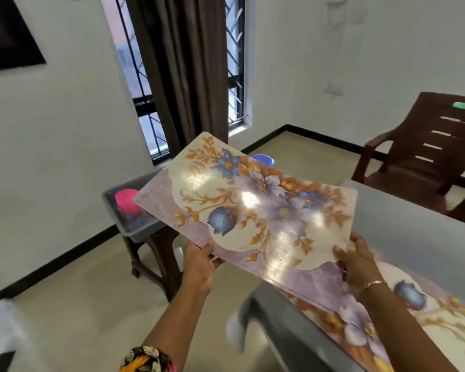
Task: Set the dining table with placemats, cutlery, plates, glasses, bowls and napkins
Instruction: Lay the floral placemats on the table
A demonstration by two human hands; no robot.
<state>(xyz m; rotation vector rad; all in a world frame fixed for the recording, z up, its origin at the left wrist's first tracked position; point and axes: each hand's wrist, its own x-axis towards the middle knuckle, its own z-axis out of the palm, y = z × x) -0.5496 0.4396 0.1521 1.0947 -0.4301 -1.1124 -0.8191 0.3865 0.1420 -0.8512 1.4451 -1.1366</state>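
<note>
I hold a glossy floral placemat (252, 210), lilac and cream with blue and orange flowers, flat in the air above the table's left end. My left hand (200, 263) grips its near left corner. My right hand (356, 260) grips its near right edge, thumb on top. A second placemat (424, 318) of the same pattern lies on the grey table (403, 218) under my right forearm.
A grey tub (130, 224) holding a pink bowl (126, 201) and something blue stands on a brown stool at the left, partly hidden by the held placemat. A brown plastic chair (427, 154) stands at the table's far side. A curtained window is behind.
</note>
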